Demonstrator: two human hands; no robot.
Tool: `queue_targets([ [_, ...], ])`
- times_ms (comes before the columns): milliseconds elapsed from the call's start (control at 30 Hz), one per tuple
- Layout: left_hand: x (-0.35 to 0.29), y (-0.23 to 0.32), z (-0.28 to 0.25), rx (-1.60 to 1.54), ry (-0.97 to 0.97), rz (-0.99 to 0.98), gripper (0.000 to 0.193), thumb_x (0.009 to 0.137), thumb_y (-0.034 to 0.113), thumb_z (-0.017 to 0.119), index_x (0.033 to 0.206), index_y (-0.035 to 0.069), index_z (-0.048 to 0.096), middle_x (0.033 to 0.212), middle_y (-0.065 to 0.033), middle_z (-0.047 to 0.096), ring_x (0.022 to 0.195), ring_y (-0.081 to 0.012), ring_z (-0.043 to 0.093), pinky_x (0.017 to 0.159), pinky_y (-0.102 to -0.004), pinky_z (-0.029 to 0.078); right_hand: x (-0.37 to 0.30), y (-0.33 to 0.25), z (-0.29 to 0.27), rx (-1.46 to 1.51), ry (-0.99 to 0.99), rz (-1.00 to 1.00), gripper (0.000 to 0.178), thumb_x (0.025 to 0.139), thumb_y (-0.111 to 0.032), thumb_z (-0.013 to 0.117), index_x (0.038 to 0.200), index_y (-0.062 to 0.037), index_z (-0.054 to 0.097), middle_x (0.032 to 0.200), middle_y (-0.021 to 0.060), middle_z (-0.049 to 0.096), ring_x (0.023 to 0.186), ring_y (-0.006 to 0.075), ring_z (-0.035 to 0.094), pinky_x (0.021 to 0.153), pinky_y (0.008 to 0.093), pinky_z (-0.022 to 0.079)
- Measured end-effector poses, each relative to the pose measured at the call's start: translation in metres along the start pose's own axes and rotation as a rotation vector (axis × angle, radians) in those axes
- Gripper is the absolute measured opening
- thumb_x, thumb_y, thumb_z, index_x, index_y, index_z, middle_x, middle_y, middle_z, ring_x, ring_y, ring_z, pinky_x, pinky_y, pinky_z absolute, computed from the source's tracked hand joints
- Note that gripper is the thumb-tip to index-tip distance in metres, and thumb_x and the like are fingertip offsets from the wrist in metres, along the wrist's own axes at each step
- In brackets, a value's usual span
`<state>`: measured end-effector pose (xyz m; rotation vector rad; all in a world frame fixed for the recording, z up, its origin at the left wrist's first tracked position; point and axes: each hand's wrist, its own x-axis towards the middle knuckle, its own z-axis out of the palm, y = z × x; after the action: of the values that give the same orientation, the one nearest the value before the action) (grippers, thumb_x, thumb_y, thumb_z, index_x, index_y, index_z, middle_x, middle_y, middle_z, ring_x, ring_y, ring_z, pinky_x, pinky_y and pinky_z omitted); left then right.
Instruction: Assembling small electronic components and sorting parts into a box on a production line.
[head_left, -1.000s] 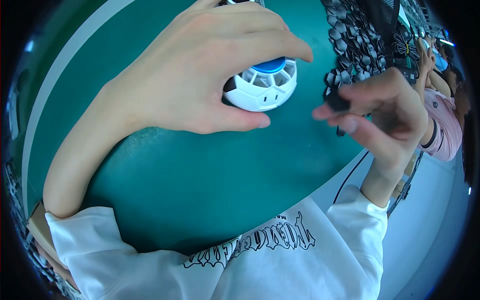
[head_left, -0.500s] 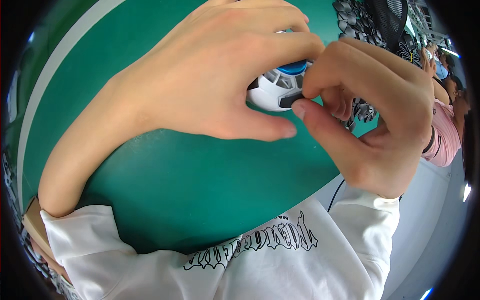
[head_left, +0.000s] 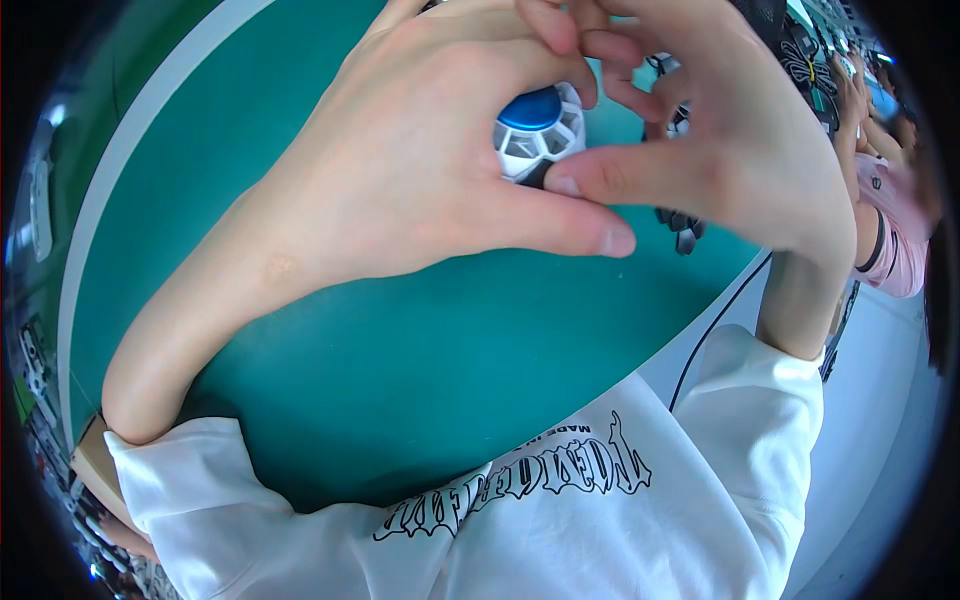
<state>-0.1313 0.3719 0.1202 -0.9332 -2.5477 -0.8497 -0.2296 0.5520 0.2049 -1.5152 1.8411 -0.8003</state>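
Head: two hands [head_left: 430,150] [head_left: 735,150], one ball [head_left: 541,138]

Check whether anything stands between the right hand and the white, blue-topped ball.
Nothing visible on the near side: the thumb of the right hand is at the black piece on the ball. On the upper right, a finger of the left hand comes between.

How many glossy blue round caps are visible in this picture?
1: the glossy blue round cap sits atop the white, ribbed, rounded shell partly covered by the left hand. More may be hidden behind it or the right hand.
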Motion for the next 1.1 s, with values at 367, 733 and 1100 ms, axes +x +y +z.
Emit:
queue_targets([
  [367,-0.002,-0.001,-0.003,-0.068,-0.010,-0.081,0.054,0.071,0.030,0.078,0.116,0.002,0.065,0.116,-0.0152,0.064,0.117,-0.0364,0.058,0.109,-0.0444,0.037,0.004,-0.017,0.067,-0.426,0.621,0.037,0.054,0.077,-0.020,0.080,0.121,-0.0034,0.054,0.095,0.0095,0.058,0.078,0.0184,0.062,0.062,0.0291,0.050],
  [733,-0.002,0.017,0.007,-0.340,0.061,-0.381,0.050,0.071,0.039,0.075,0.102,0.002,0.066,0.110,-0.0123,0.064,0.119,-0.0337,0.052,0.103,-0.0430,0.039,-0.014,0.026,0.069,-0.057,0.525,-0.028,0.067,0.070,-0.051,0.081,0.115,-0.0035,0.066,0.112,0.0241,0.057,0.102,0.0362,0.063,0.080,0.0405,0.057],
  [1100,-0.006,0.036,-0.040,0.002,-0.166,-0.486,0.062,0.066,0.035,0.079,0.114,-0.001,0.064,0.112,-0.0152,0.058,0.104,-0.0286,0.060,0.091,-0.0363,0.047,-0.196,0.032,0.017,-0.486,0.678,0.473,0.018,0.083,-0.013,0.075,0.098,-0.0026,0.072,0.078,0.0037,0.066,0.072,0.0098,0.061,0.062,0.0233,0.048],
])
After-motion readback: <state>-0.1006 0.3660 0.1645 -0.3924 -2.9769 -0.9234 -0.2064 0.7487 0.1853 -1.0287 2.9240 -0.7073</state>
